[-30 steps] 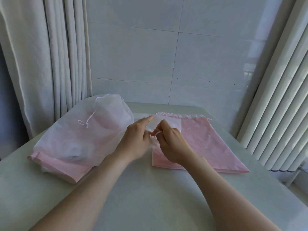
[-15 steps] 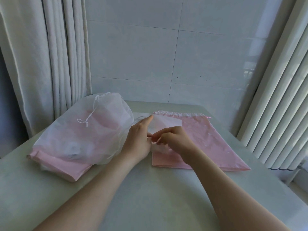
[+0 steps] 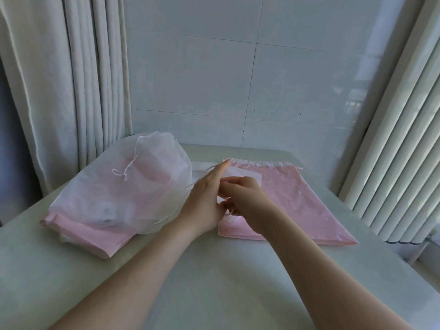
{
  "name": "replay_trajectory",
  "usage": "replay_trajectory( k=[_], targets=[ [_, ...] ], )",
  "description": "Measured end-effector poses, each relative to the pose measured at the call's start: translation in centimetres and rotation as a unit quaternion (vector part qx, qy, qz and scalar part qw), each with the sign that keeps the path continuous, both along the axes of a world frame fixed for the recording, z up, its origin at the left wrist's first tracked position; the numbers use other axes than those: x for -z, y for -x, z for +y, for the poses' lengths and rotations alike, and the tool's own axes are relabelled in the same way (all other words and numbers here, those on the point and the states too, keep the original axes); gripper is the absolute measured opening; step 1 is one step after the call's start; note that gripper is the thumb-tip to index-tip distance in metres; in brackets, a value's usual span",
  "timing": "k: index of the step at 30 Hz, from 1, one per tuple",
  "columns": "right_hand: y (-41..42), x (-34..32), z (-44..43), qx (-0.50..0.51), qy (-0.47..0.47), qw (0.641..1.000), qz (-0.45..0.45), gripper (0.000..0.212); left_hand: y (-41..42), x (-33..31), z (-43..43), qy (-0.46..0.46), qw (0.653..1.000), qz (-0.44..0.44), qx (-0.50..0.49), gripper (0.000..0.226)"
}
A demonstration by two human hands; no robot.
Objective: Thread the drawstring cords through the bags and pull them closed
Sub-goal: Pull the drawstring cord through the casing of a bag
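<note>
Hard to see the actual work: the left hand [image 3: 203, 202] and right hand [image 3: 248, 203] are bunched together over a small translucent white pouch [image 3: 245, 177], hiding most of it. Right fingers are curled, pinching a thin white cord [image 3: 229, 212] between the hands. Left index points straight out, and I can't tell if its thumb grips anything. The pouch lies on a flat pink drawstring bag [image 3: 302, 208] whose right corner nearly reaches the pale table [image 3: 214, 282] edge. A stuffed white mesh sack [image 3: 133, 186] crowds the left side, with the widest tabletop stretch under the forearms.
</note>
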State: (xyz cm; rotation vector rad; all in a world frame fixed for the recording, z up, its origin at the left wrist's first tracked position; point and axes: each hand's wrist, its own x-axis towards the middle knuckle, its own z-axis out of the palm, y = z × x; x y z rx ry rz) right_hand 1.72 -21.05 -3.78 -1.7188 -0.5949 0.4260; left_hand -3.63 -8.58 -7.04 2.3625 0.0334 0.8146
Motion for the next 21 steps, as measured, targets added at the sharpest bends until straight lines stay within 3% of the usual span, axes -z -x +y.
replay_trajectory(
  k=[5, 7, 10, 13, 15, 18, 21],
  targets=[
    [-0.1, -0.2, 0.0, 0.014, -0.012, 1.0, -0.01, 0.018, 0.4, -0.5, -0.2, 0.013, 0.999, 0.013, 0.04, 0.115],
    [-0.4, -0.4, 0.0, 0.022, -0.058, 0.995, 0.084, 0.014, 1.0, -1.0, -0.5, 0.024, 0.999, 0.013, 0.044, 0.121],
    [-1.0, -1.0, -0.5, 0.013, -0.172, 0.956, 0.235, 0.008, 1.8, -1.2, -0.7, 0.026, 0.999, 0.016, 0.038, 0.122],
    [-2.0, -1.2, -1.1, 0.036, -0.263, 0.925, 0.273, 0.008, 1.8, -1.1, -0.9, 0.038, 0.999, 0.023, 0.021, 0.114],
    [-2.7, -1.0, -1.4, 0.075, -0.277, 0.923, 0.255, 0.012, 1.4, -1.1, -1.0, 0.056, 0.998, 0.024, 0.005, 0.098],
    [-3.4, -0.8, -1.5, 0.134, -0.261, 0.93, 0.221, 0.018, 1.0, -1.5, -0.9, 0.118, 0.99, 0.065, -0.031, 0.052],
    [-3.5, -0.5, -1.7, 0.178, -0.165, 0.956, 0.167, 0.017, 0.8, -1.8, -0.8, 0.235, 0.966, 0.102, -0.028, 0.011]
  ],
)
